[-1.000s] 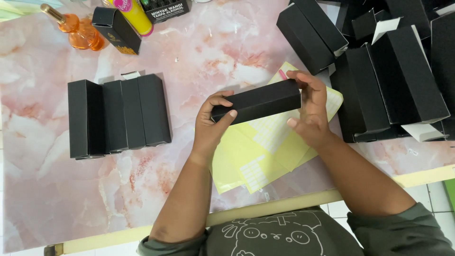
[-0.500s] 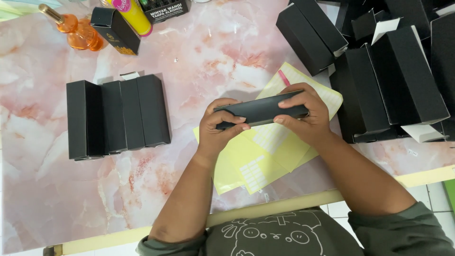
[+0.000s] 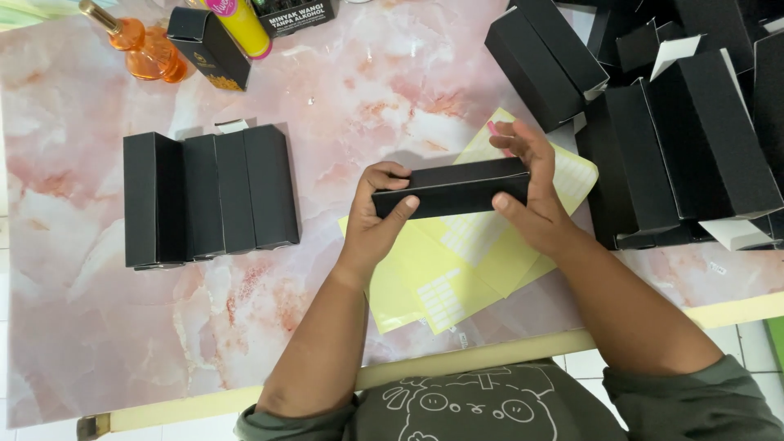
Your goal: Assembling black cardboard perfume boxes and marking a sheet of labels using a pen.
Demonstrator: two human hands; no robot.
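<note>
I hold a long black cardboard box [image 3: 451, 187] level above the table, gripped at both ends. My left hand [image 3: 377, 214] clasps its left end with the thumb across the front. My right hand [image 3: 529, 189] grips the right end, fingers over the top. Under the box lie yellow sticker sheets [image 3: 457, 261] with small white labels.
A row of several black boxes [image 3: 208, 196] lies side by side at the left. A pile of black boxes [image 3: 678, 122] crowds the right side. At the back stand an orange glass bottle [image 3: 143, 49], a yellow bottle [image 3: 241, 24] and an upright black box [image 3: 208, 47]. The pink marble table edge [image 3: 457, 363] runs near me.
The box has been turned in my hands and levelled. My right hand's fingers moved from the end face to over the top.
</note>
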